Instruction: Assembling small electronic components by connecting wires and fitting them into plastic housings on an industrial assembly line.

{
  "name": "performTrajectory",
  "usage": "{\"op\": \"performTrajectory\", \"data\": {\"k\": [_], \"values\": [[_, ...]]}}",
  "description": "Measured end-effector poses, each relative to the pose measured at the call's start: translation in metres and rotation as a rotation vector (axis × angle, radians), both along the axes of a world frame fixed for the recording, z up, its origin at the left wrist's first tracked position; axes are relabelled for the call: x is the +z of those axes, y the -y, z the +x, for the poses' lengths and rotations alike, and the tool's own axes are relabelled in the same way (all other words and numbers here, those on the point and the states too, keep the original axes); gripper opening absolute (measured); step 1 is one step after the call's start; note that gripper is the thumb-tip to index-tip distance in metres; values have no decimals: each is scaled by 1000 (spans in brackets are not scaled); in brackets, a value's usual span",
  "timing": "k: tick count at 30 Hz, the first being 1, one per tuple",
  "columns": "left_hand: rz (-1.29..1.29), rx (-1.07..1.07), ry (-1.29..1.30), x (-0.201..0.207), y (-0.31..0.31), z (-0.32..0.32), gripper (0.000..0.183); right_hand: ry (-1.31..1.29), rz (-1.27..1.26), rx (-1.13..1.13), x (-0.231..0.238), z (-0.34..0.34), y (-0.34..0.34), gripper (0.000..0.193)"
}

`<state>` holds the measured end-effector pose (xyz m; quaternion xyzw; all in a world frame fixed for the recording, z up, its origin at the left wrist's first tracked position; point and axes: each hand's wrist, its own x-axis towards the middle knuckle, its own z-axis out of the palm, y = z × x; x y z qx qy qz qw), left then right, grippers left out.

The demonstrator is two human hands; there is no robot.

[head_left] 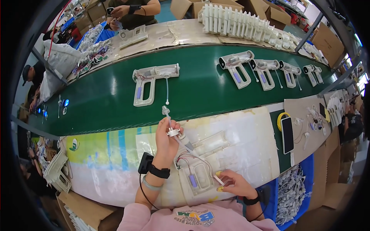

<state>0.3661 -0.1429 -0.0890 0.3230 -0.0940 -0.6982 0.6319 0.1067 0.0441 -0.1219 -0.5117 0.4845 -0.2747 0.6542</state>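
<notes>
My left hand (166,140) is closed round a translucent tube with a white ring-shaped collar (173,133) and a clear nozzle-like tip (165,110) that points away from me. A white and grey cylindrical motor (185,142) hangs beside these fingers. Below it on the table lies an open, off-white gun-shaped housing half (204,180), holding a purple battery (192,180) and thin red and dark wires (189,154). At the housing's right edge, my right hand (237,185), with yellow covers on the fingertips, pinches a small white strip-like piece (219,180).
Beyond the table runs a green conveyor belt (115,96) with a part-filled housing (148,82) and several more at right. A phone (287,134) and yellow tape roll (283,120) lie right. A blue bin (306,184) of white parts stands low right. Another person (135,11) works opposite.
</notes>
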Motion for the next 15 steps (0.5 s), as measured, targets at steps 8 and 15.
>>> {"op": "performTrajectory", "data": {"k": [8, 15], "values": [[-107, -44, 315, 6, -3, -18, 9, 3, 77, -197, 5, 18, -1, 58], [-332, -234, 596, 19, 3, -30, 12, -28, -333, -121, 25, 5, -3, 22]]}}
